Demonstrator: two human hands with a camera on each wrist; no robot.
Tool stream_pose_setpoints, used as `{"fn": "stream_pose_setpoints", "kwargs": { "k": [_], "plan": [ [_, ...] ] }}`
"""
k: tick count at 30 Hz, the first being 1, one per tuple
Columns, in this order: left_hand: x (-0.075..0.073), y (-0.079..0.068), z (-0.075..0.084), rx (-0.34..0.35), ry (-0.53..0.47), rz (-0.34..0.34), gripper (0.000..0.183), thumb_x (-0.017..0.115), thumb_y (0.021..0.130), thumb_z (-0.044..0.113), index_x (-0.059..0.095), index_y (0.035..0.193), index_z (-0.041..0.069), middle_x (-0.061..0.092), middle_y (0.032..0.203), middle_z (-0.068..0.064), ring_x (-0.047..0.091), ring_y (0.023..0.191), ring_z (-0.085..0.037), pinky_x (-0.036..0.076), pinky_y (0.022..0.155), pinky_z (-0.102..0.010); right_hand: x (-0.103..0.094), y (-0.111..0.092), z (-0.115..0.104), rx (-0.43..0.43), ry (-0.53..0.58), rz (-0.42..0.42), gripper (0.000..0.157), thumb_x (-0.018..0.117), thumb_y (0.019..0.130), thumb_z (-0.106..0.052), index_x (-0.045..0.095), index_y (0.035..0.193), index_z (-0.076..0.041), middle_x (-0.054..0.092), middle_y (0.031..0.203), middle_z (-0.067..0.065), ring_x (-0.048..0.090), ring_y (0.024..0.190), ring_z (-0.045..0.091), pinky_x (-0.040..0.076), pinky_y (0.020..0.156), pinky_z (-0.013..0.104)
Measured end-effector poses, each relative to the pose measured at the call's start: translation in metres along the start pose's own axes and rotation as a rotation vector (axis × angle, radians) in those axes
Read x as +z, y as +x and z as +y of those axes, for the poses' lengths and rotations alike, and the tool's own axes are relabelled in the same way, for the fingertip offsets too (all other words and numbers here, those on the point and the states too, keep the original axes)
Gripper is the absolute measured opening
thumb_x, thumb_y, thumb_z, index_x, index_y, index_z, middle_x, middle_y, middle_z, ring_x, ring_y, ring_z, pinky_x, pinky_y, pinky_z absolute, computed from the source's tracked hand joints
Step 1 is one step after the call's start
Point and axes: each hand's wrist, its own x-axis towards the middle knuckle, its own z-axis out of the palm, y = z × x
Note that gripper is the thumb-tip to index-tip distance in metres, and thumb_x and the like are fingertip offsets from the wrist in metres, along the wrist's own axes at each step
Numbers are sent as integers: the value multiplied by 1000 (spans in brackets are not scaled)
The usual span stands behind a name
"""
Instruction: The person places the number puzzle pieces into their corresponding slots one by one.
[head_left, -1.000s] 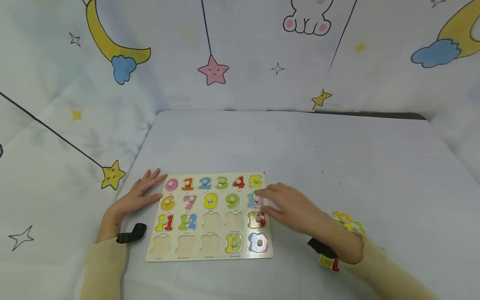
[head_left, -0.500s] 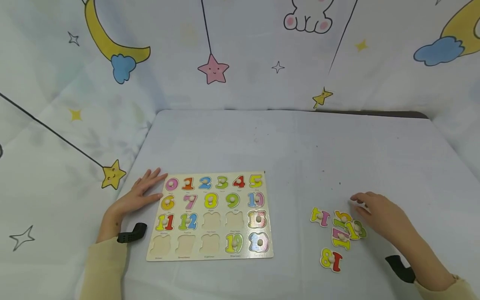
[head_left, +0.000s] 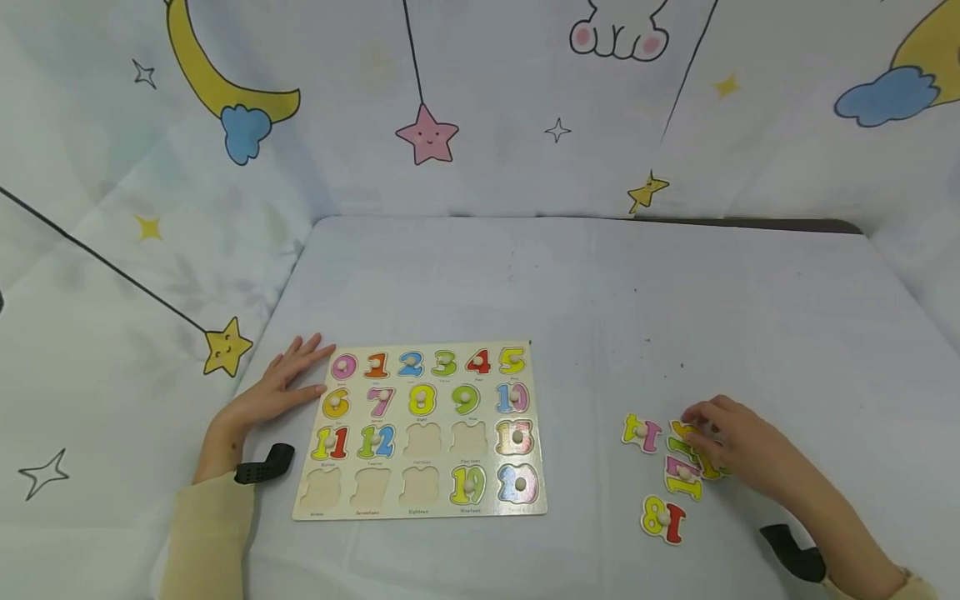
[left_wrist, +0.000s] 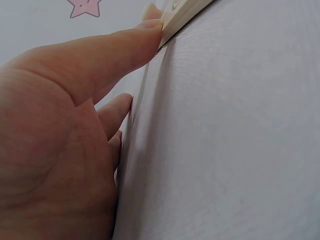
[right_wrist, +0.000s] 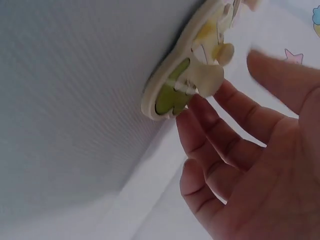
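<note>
A wooden number puzzle board [head_left: 422,487] lies on the table, with many knobbed number pieces in it and several bare recesses. My left hand [head_left: 273,392] rests at its left edge with fingers spread; in the left wrist view the thumb [left_wrist: 145,37] touches the board's edge. My right hand [head_left: 742,437] is over a small overlapping heap of number pieces, partly hiding it. In the right wrist view, its fingers lie beside a green-marked piece [right_wrist: 172,92], while the thumb [right_wrist: 280,75] stands apart from the wooden knob [right_wrist: 209,80].
Left of the heap lies a yellow-and-pink piece [head_left: 641,433]. A pink-and-yellow piece [head_left: 682,479] is at the heap's front, and a yellow-and-red piece [head_left: 663,520] with an 8 and a 1 lies nearer me. A printed cloth [head_left: 495,100] hangs behind the white table [head_left: 570,283].
My right hand has left the board's right side, swung right past the loose pieces, then come slightly back left over the heap. The left hand has stayed at the board's edge.
</note>
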Motion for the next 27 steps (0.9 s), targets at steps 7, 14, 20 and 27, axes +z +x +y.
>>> {"fn": "stream_pose_setpoints", "kwargs": {
  "k": [7,14,20,27],
  "plan": [
    [-1,0,0,3,2,0,64,64,90,22,34,146,11,6,155,-15,-13,138,-31,-11,106,-52,7,1,-4,3,-88,20,42,83,69,-21,61,99,-1,56,94,8,55,85,27,51,73,47],
    [-2,1,0,2,-4,-6,64,64,90,22,34,146,12,6,155,-14,-13,138,-30,-11,105,-52,6,2,-8,23,-88,5,44,84,69,-19,54,97,-3,56,84,1,50,72,19,49,62,36],
    [-2,2,0,-15,-4,-10,65,64,90,23,33,147,13,5,155,-12,-14,139,-27,-11,106,-51,3,3,-10,61,-16,-6,39,80,73,-10,52,100,-3,60,85,3,50,70,18,48,58,33],
    [-1,1,2,-26,-5,-11,65,64,90,23,34,147,13,6,155,-12,-14,139,-28,-11,106,-52,-4,1,-11,25,-5,65,26,70,80,0,56,101,-6,62,82,2,52,68,17,49,56,30]
  ]
}}
